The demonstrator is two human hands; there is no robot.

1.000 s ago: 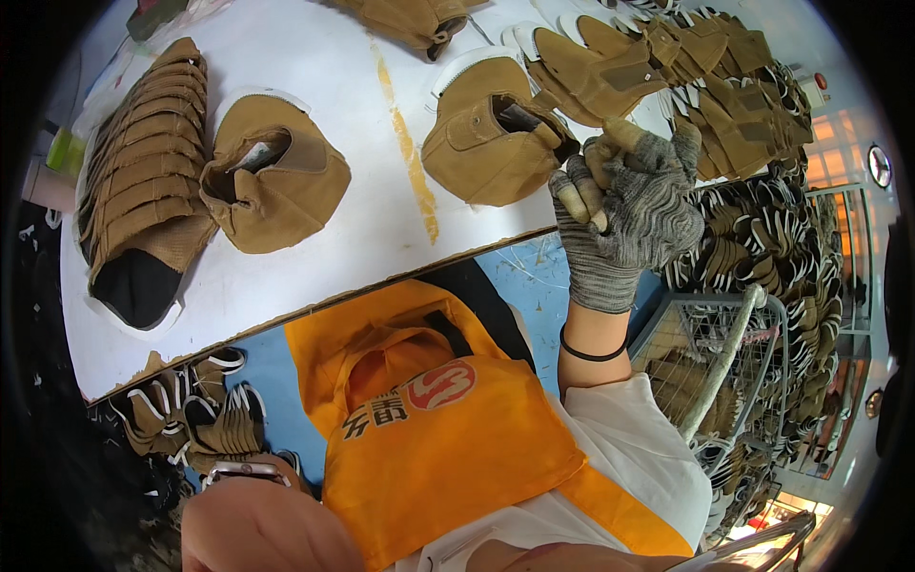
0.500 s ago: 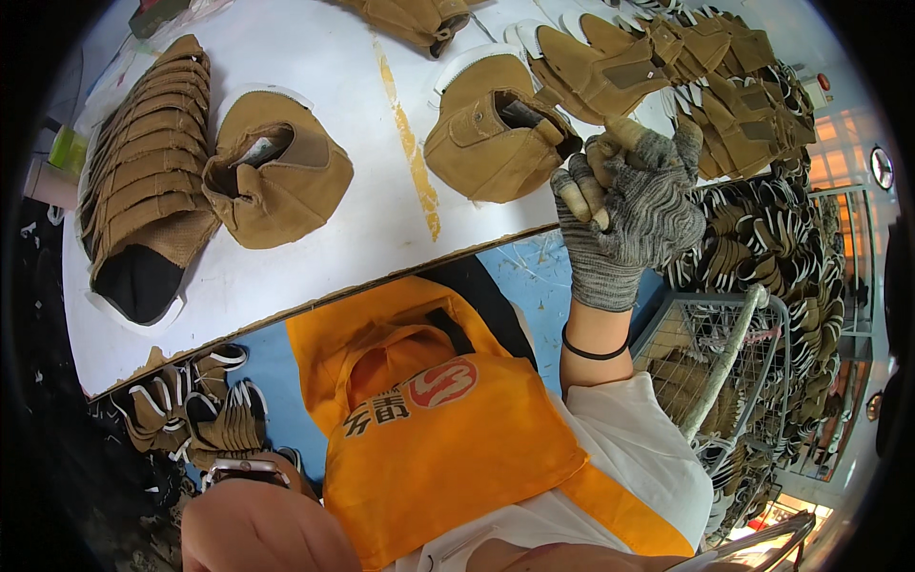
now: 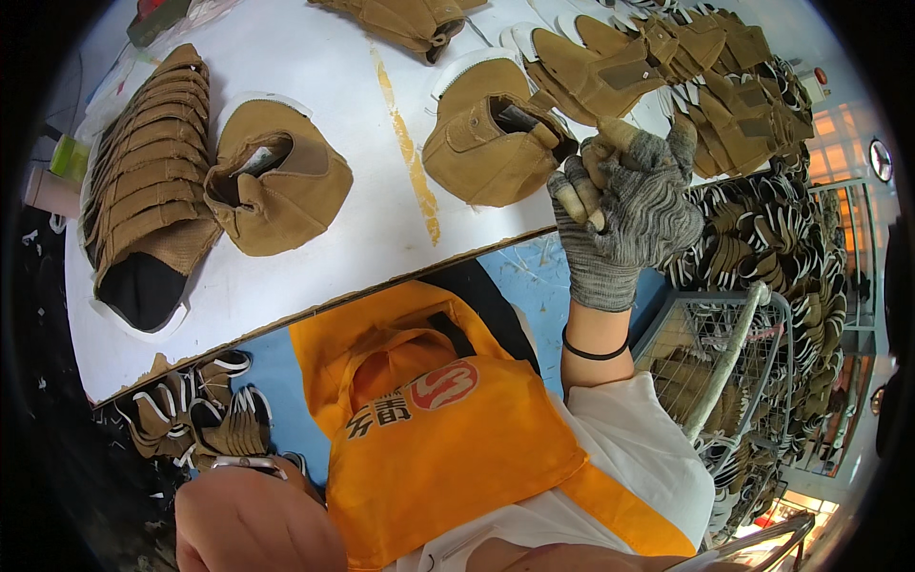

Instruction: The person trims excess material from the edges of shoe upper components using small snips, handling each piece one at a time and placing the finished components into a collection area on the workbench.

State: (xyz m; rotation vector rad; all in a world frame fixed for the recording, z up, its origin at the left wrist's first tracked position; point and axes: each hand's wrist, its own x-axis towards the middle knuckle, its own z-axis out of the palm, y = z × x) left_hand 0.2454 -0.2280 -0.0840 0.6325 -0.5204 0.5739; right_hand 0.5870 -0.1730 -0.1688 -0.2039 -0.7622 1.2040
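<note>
Head view: right hand (image 3: 610, 176) loosely curled, seemingly empty, by the bench (image 3: 334, 262)'s front edge; left hand (image 3: 253, 520), grip unclear. Two uppers (image 3: 310, 210) lie unstacked; whether finished, pictures don't show.

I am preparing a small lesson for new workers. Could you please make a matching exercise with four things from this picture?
1. Right hand
2. Stack of brown pieces
3. Apron
4. Cart

A. Orange
B. Has mesh sides
C. In a grey streaked glove
D. On the white table, at left

Pairs: 1-C, 2-D, 3-A, 4-B
</note>
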